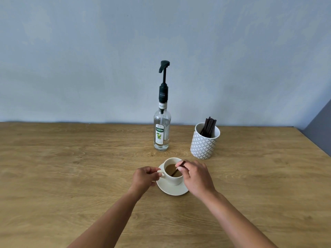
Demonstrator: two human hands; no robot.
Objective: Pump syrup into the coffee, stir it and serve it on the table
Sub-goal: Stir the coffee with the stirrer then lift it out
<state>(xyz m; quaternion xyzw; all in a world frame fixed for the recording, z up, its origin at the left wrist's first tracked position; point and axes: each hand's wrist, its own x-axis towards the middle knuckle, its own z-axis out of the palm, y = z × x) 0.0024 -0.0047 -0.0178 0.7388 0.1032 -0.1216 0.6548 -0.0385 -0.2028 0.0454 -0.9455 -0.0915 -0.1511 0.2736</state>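
Note:
A cream cup (174, 179) of milky coffee stands on a matching saucer (171, 190) in the middle of the wooden table. My left hand (144, 178) pinches the cup's handle at its left side. My right hand (196, 176) holds a dark stir stick (176, 170) between thumb and fingers, its lower end dipped in the coffee. Behind the cup stands a clear syrup bottle (161, 129) with a black pump top, its spout pointing left.
A white patterned pot (204, 143) holding several dark stir sticks stands to the right of the bottle. A blue-grey wall runs along the table's far edge. The table's right edge slants in at the far right.

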